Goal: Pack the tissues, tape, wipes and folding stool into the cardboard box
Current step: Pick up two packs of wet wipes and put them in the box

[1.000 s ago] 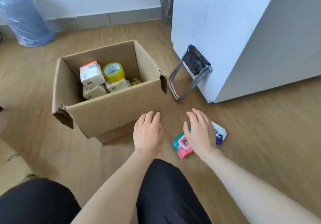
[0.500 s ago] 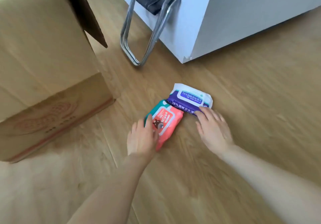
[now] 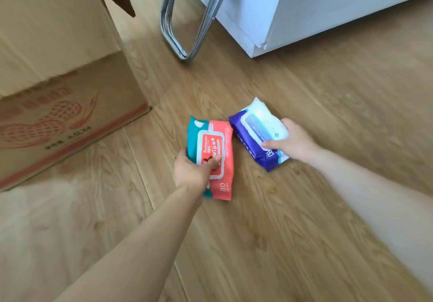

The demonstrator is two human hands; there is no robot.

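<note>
2 wipes packs on the wood floor [image 3: 304, 208], just right of the cardboard box [image 3: 58, 90]. Left hand [image 3: 192, 172] grips the coral-and-teal pack [image 3: 218, 142], thumb on its white-framed flap, "80" printed at the near end. Right hand [image 3: 293, 142] clasps the purple-and-white pack [image 3: 253, 133], fingers wrapped around its edge. Folding stool [image 3: 187, 32] chrome legs lean on a white cabinet [image 3: 328, 8] behind.
</note>
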